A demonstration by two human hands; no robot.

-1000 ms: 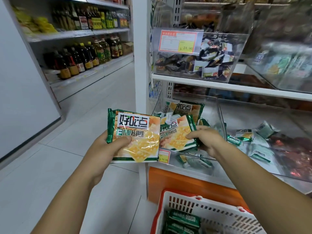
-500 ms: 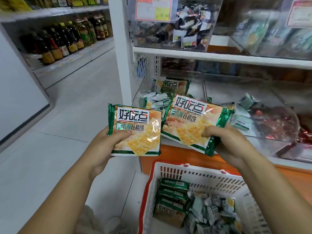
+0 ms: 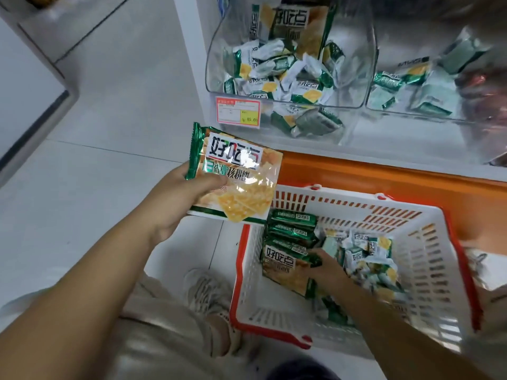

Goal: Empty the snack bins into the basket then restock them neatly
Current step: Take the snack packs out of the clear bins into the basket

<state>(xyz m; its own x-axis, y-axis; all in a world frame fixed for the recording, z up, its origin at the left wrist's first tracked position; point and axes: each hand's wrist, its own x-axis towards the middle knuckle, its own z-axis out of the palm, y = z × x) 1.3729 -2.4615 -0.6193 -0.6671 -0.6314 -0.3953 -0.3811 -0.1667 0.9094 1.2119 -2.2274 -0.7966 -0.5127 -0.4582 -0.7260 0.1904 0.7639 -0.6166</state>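
My left hand (image 3: 175, 198) grips a large green-and-yellow cracker pack (image 3: 236, 176) by its left edge, held above the floor beside the basket. The white basket with a red rim (image 3: 428, 270) stands on the floor below the shelf. My right hand (image 3: 326, 266) is down inside it, fingers holding a second large cracker pack (image 3: 282, 267) that leans against a row of upright green packs (image 3: 292, 224). Small wrapped snacks (image 3: 367, 256) are piled in the basket's right half. The clear snack bin (image 3: 219, 61) on the shelf holds one large pack and several small wrapped snacks.
A neighbouring clear bin (image 3: 417, 86) with small green packets sits to the right. An orange shelf base (image 3: 384, 182) runs behind the basket. A price tag (image 3: 237, 112) is on the bin front. My shoe (image 3: 203, 294) and knee are left of the basket on the tiled floor.
My right hand has carried its cracker pack from in front of the bin down into the basket. My view has tilted downward. The left hand keeps its pack at about the same place.
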